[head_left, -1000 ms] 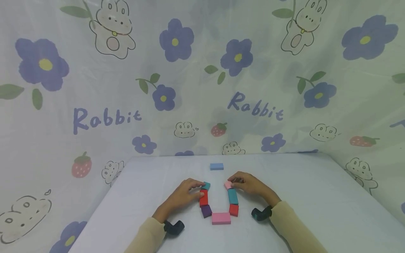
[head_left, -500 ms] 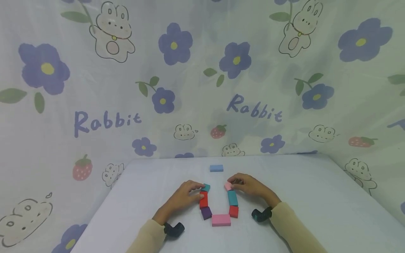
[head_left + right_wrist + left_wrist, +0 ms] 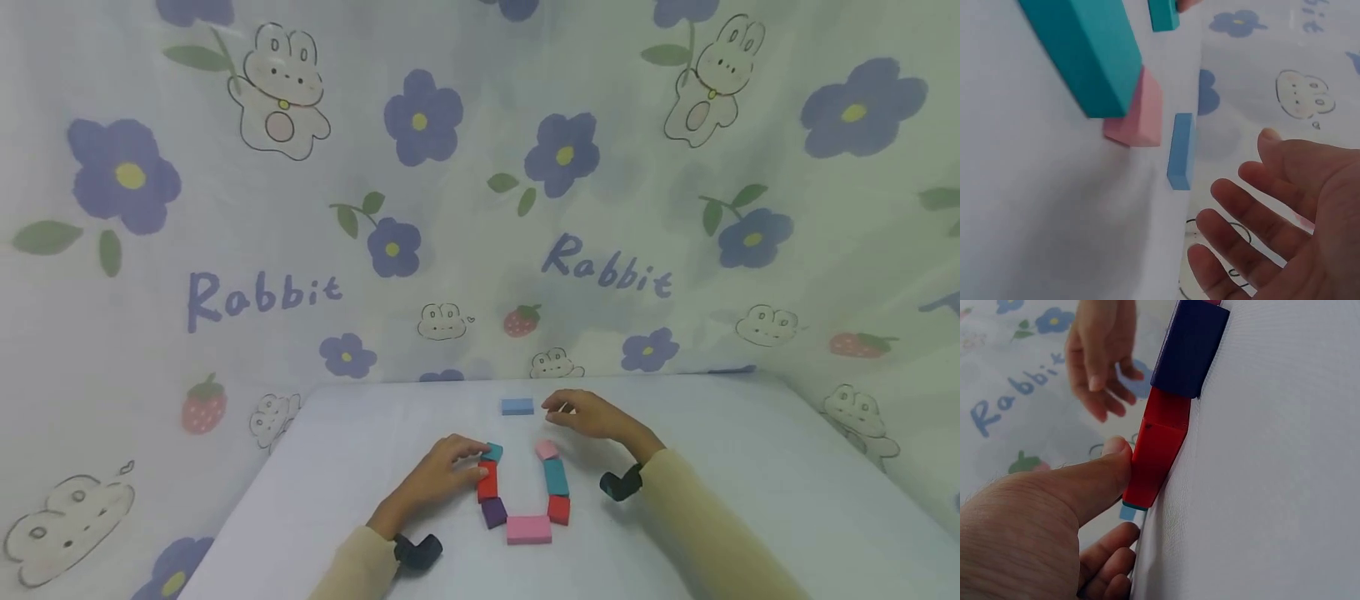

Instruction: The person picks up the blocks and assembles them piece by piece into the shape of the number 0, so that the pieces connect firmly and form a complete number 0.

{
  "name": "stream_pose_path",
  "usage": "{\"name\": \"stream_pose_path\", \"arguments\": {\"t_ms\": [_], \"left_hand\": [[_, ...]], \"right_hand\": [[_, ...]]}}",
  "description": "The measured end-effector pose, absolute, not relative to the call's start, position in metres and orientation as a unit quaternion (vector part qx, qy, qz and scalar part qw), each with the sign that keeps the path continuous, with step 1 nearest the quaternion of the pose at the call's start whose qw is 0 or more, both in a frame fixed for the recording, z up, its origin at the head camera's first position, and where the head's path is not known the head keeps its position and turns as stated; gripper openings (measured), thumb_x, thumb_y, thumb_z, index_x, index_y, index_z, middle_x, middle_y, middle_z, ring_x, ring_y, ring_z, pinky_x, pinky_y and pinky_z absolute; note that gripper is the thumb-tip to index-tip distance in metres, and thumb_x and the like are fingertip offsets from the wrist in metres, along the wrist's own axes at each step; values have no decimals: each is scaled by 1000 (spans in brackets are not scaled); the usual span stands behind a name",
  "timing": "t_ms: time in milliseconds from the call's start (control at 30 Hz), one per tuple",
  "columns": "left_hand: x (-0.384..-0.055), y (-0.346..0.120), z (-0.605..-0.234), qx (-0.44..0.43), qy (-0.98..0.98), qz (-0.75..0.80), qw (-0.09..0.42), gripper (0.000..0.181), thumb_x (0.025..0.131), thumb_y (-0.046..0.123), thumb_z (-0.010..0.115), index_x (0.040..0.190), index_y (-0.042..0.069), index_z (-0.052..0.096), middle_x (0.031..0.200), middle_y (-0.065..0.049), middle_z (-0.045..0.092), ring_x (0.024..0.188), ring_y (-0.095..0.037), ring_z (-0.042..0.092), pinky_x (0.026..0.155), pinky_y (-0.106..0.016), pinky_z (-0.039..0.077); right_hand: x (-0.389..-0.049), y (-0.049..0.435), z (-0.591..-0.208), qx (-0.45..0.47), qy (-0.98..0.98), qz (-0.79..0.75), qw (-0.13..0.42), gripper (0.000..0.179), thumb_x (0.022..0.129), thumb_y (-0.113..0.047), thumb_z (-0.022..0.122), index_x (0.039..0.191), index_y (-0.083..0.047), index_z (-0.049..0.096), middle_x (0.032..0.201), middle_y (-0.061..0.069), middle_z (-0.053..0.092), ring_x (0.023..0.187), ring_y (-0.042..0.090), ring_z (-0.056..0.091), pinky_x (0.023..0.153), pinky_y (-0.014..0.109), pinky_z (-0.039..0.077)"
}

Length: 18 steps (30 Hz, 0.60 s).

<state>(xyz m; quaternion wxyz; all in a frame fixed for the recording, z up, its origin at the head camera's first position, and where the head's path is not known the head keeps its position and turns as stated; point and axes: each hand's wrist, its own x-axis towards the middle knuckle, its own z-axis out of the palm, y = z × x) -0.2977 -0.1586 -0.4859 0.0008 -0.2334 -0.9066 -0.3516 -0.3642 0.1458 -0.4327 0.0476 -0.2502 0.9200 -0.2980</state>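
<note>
My left hand (image 3: 438,471) rests at the left side of a U of coloured blocks. Its index finger reaches the small teal block (image 3: 492,452), and its thumb touches the long red block (image 3: 487,482), as the left wrist view also shows. My right hand (image 3: 588,412) is above the table with relaxed fingers and nothing in them, to the right of a light blue block (image 3: 517,407). Below that hand, the small pink block (image 3: 547,450) sits at the far end of the U's right side, against a long teal block (image 3: 556,477).
A purple block (image 3: 494,512), a larger pink block (image 3: 529,529) and a small red block (image 3: 558,510) form the near curve of the U. The white table (image 3: 675,433) ends at a patterned curtain (image 3: 480,200) behind.
My right hand has let go of the small pink block and moved away from it, up toward the light blue block. The left hand has stayed at the teal and red blocks.
</note>
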Motion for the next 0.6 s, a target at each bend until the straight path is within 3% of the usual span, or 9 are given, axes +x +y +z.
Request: {"name": "stream_pose_path", "arguments": {"t_ms": [267,600], "left_hand": [[-296,-161,-480,-214,-912,-349,2,41,84,53,58,122,35,57,118,9,56,113,-17,50,93,-46,44],[-294,-158,-482,-216,-913,-345,-14,41,84,55,58,122,38,56,118,12,55,113,-14,49,93,-43,44]], "right_hand": [[-386,111,-413,-294,926,-233,43,27,89,-21,62,115,-14,62,105,-3,64,100,15,59,88,35,50],[-395,85,-421,-263,946,-188,9,33,88,-21,64,119,-12,62,115,2,63,110,18,57,94,36,48]]}}
